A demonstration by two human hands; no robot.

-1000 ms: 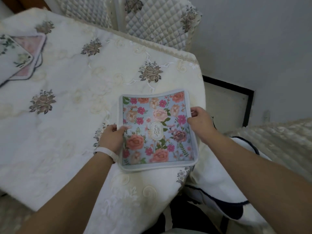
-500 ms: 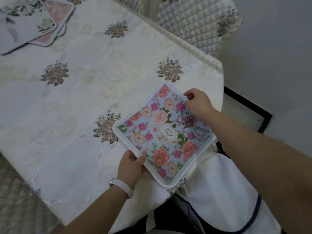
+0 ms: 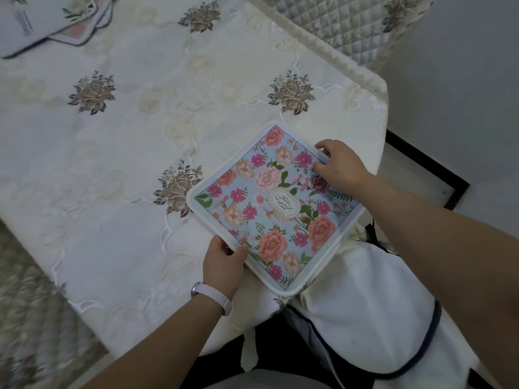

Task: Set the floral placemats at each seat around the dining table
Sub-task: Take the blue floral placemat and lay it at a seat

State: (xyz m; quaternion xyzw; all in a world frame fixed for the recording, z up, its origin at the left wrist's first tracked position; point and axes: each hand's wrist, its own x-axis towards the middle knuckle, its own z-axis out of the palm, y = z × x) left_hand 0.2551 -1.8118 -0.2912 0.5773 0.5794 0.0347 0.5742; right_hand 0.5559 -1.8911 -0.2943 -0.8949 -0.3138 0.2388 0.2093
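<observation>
At the far left, a stack of other placemats (image 3: 53, 18) is cut off by the picture's edge, and their number and prints are hard to make out. Only the quilted lower part of a chair back (image 3: 337, 21) shows at the far right. The floral placemat (image 3: 276, 204) lies on the near right corner of the table (image 3: 126, 164), turned like a diamond. Its near right side juts past the table edge, above a white cover with dark trim (image 3: 365, 310).

The left hand (image 3: 224, 262), with a pale wristband (image 3: 212, 297), pinches the mat's near left edge. The thumb lies on top, and the fingers are hidden beneath the mat. The right hand (image 3: 337, 164) reaches across from the right and sits on the far right edge with its fingers curled over the white border, gripping it. Its forearm covers part of the print there.
</observation>
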